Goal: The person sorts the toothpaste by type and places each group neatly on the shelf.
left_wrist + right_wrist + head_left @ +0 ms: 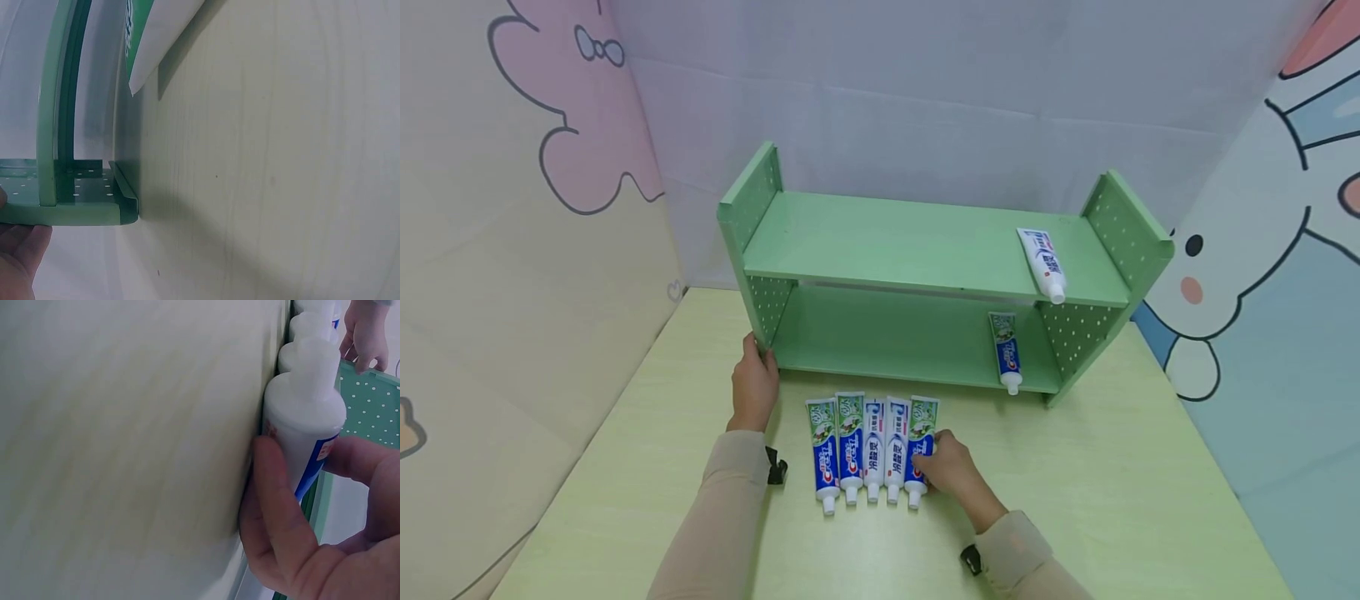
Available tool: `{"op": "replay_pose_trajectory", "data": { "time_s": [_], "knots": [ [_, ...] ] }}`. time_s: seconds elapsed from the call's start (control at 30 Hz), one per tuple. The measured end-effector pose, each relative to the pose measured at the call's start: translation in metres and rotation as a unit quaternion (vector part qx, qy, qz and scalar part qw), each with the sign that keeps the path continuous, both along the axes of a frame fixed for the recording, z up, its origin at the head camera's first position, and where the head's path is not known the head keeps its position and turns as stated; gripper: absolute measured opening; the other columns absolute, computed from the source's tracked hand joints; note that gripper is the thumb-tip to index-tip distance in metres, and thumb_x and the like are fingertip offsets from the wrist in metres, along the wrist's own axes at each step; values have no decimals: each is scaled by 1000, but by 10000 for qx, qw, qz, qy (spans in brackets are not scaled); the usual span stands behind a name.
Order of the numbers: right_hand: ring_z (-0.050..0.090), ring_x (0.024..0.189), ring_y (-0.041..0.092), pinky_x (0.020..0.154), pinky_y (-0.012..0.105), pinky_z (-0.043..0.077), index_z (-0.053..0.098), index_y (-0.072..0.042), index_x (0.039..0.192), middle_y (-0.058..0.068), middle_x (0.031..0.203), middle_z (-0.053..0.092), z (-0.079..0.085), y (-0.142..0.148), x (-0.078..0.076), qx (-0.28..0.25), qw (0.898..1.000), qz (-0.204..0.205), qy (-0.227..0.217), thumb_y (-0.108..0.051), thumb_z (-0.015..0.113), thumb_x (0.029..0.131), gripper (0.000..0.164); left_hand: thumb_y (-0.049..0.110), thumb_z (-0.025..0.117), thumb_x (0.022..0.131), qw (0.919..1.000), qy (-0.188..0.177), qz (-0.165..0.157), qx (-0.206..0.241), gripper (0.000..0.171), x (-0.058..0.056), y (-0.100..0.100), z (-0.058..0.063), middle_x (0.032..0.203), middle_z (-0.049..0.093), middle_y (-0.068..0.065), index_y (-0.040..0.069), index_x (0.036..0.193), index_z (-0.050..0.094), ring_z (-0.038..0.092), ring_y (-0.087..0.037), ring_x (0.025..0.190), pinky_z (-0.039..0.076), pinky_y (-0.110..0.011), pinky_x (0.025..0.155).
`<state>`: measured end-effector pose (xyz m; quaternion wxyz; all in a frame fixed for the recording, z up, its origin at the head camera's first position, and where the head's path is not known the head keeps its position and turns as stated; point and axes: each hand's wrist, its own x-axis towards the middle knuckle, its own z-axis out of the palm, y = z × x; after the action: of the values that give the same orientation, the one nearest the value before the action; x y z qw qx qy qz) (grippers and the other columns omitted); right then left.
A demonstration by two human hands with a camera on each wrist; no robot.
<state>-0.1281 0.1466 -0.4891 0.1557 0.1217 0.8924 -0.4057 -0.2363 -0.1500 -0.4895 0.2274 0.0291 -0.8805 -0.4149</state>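
My left hand (754, 387) grips the front edge of the left side panel of a green two-tier shelf (880, 242). In the left wrist view its fingers (28, 250) lie along the outer face of that panel. Low over the table, my right hand (957, 472) pinches the rightmost toothpaste tube (922, 429), a green and blue one, near its capped end. The right wrist view has thumb and fingers on either side of this tube (303, 419). To its left are two white toothpaste tubes (896, 450) and two more green and blue tubes (851, 442), all side by side, caps toward me.
On the upper tier, at the right, lies a white toothpaste tube (1042, 262). A green and blue tube (1005, 350) is on the lower tier below it, cap over the front edge. Pale table (1120, 500) surrounds the shelf, with printed cloth walls (925, 100) behind and beside.
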Motion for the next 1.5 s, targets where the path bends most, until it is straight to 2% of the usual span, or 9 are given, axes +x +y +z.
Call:
{"op": "replay_pose_trajectory", "data": {
  "time_s": [0.23, 0.7, 1.07, 1.5],
  "knots": [
    [59, 54, 18, 49, 30, 50, 41, 12, 130, 14, 83, 57, -1, 1, -2, -11, 9999, -102, 8, -10, 70, 86, 57, 8, 47, 102, 9999, -119, -40, 52, 40, 0, 0, 0, 113, 58, -37, -4, 139, 35, 61, -50, 96, 48, -58, 73],
    [60, 61, 19, 51, 31, 51, 41, 12, 129, 14, 83, 60, 5, 12, -5, 20, 10000, 14, 63, -5, 71, 83, 57, 9, 46, 103, 9997, -223, -32, 54, 41, 1, 0, 3, 114, 58, -37, -4, 140, 35, 61, -50, 96, 48, -58, 73],
    [60, 66, 17, 54, 29, 50, 46, 11, 132, 12, 87, 63, 7, 19, -5, 128, 9999, -39, 96, -7, 72, 83, 58, 10, 46, 103, 9995, -315, -32, 74, 41, 2, 1, 6, 115, 58, -36, -3, 140, 34, 62, -49, 96, 49, -57, 73],
    [60, 68, 19, 55, 31, 50, 49, 10, 131, 14, 91, 61, 14, 29, -3, -98, 9999, -81, 72, -10, 72, 83, 57, 10, 46, 103, 9996, -292, -34, 32, 41, 3, 1, 6, 111, 59, -36, -4, 140, 34, 63, -49, 92, 49, -56, 70]
  ]
}}
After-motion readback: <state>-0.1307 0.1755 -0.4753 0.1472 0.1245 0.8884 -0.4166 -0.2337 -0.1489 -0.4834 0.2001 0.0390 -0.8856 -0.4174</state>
